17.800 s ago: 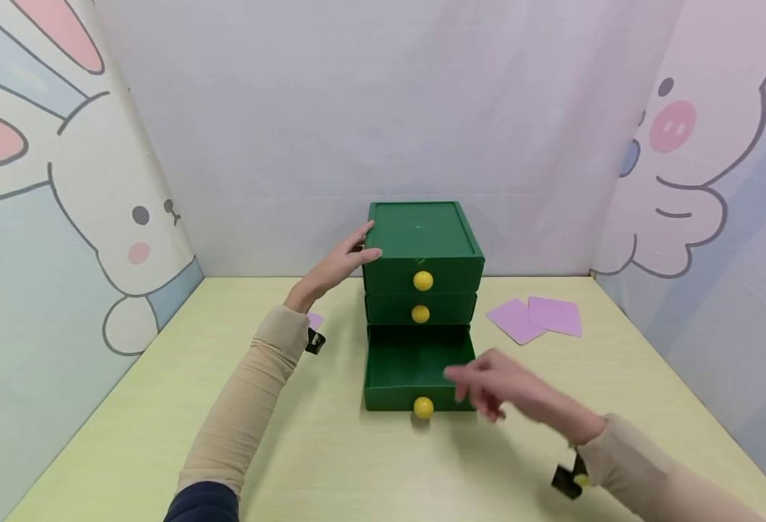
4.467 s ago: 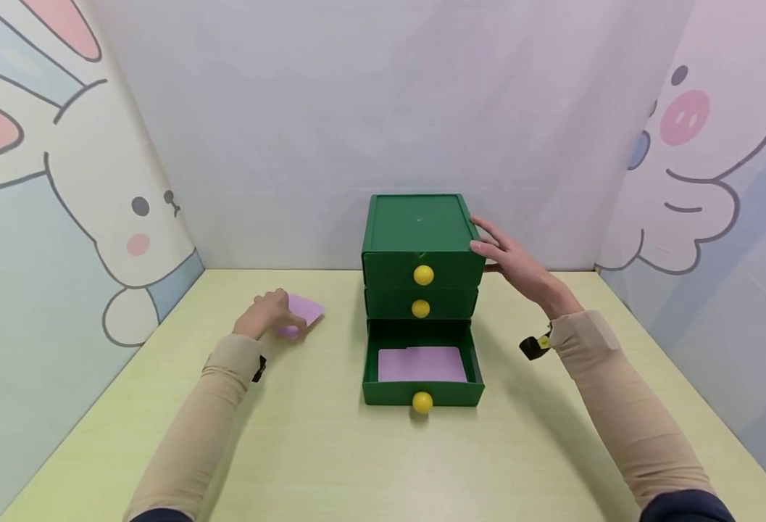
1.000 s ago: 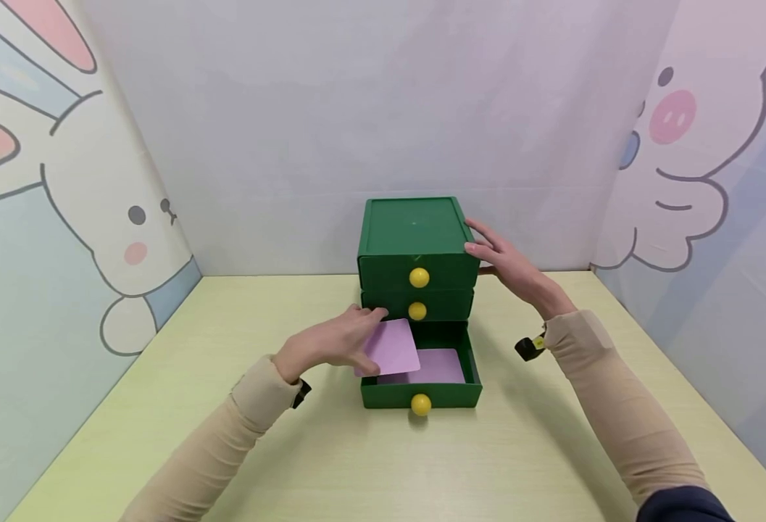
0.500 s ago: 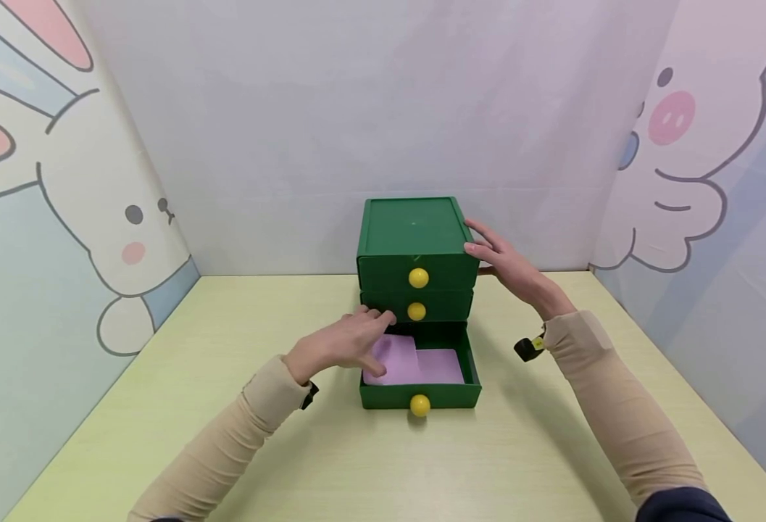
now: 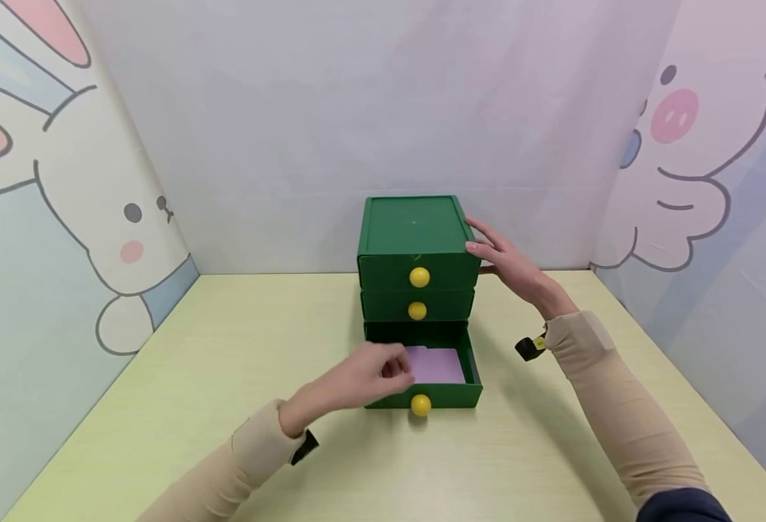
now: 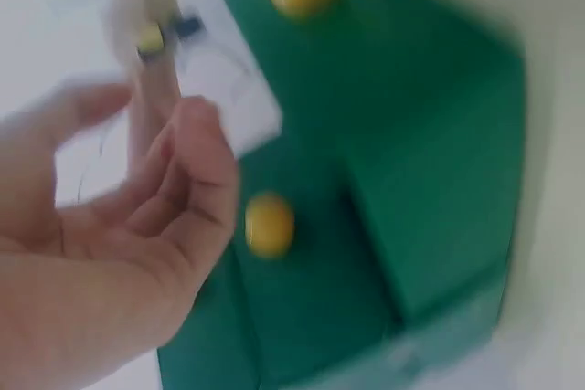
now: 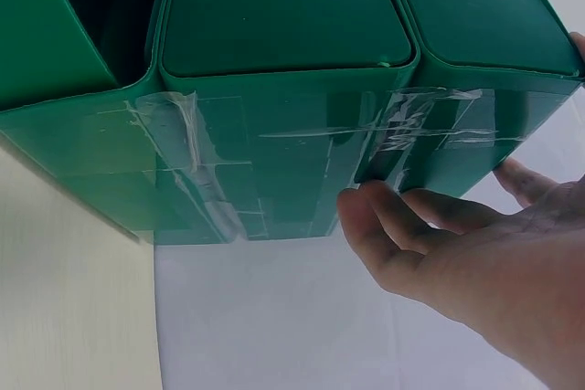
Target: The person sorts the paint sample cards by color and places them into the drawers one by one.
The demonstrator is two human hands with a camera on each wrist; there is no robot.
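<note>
A green cabinet (image 5: 415,226) of stacked drawers with yellow knobs stands on the table. Its bottom drawer (image 5: 453,396) is pulled out, and purple cards (image 5: 443,365) lie inside. Over that drawer's front left corner, my left hand (image 5: 363,375) has loosely bent fingers and holds nothing; it hides part of the cards. The blurred left wrist view shows the same hand (image 6: 119,235) with thumb and fingers apart. My right hand (image 5: 516,270) rests against the cabinet's right side, thumb at the top edge. Its fingers touch the taped side wall (image 7: 274,152) in the right wrist view.
The pale yellow table (image 5: 239,348) extends around the cabinet. A white cloth wall (image 5: 278,130) stands close behind, with cartoon-printed panels (image 5: 4,304) at the sides. The upper two drawers (image 5: 383,274) are pushed in.
Purple cards seen earlier on the table at both sides now lie in the drawer. My left hand has released the last card and drawn toward me. The right hand stays on the cabinet.
</note>
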